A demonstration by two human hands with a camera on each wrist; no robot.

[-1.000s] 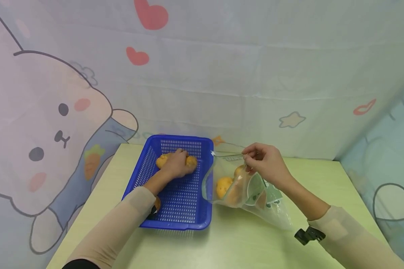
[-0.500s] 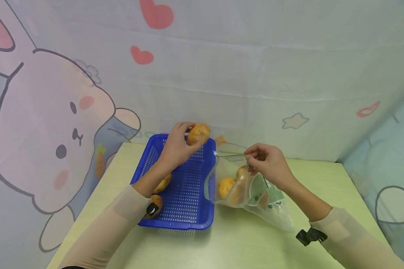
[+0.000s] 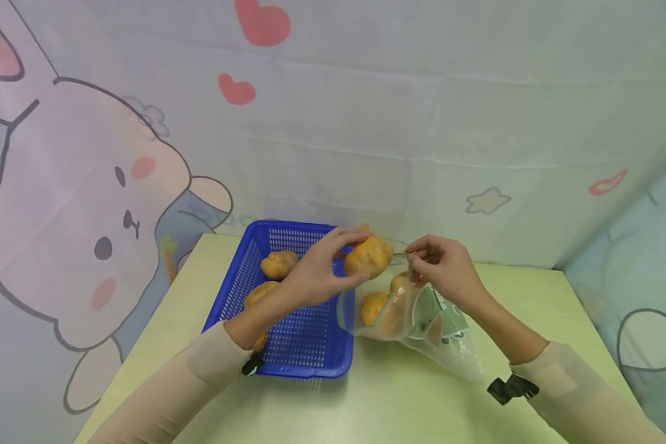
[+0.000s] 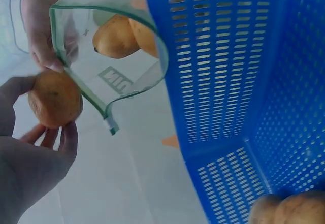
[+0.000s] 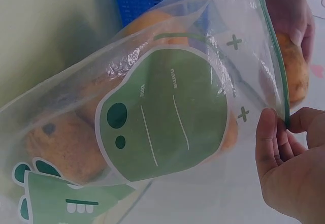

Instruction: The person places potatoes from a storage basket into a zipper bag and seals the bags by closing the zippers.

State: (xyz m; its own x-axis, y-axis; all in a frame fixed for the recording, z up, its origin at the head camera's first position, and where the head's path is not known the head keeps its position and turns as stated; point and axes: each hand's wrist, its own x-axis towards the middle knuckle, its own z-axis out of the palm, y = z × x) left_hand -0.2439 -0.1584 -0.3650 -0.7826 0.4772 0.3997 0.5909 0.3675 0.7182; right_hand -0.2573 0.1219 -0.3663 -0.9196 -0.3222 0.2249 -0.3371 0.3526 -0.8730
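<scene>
My left hand (image 3: 323, 266) grips a potato (image 3: 369, 256) between thumb and fingers, above the mouth of a clear zip bag (image 3: 438, 342). In the left wrist view that potato (image 4: 55, 98) is beside the bag's green zip edge (image 4: 94, 99). My right hand (image 3: 445, 268) pinches the rim of the bag, whose mouth gapes toward the basket. Several potatoes lie inside the bag, one potato (image 5: 66, 148) showing behind its green crocodile print (image 5: 167, 107) in the right wrist view. Left of the bag, the blue basket (image 3: 341, 364) holds several potatoes, including a potato (image 3: 279, 264) at its back; my left forearm covers part of them.
Basket and bag stand side by side on a pale green table (image 3: 411, 407). Behind the table hangs a printed cloth (image 3: 355, 123) with a rabbit and hearts. Small black mounts (image 3: 513, 388) sit at both wrists.
My left hand reached into the basket, lifted out a potato, and carried it right to the bag's mouth. My right hand keeps pinching the bag's rim in nearly the same spot.
</scene>
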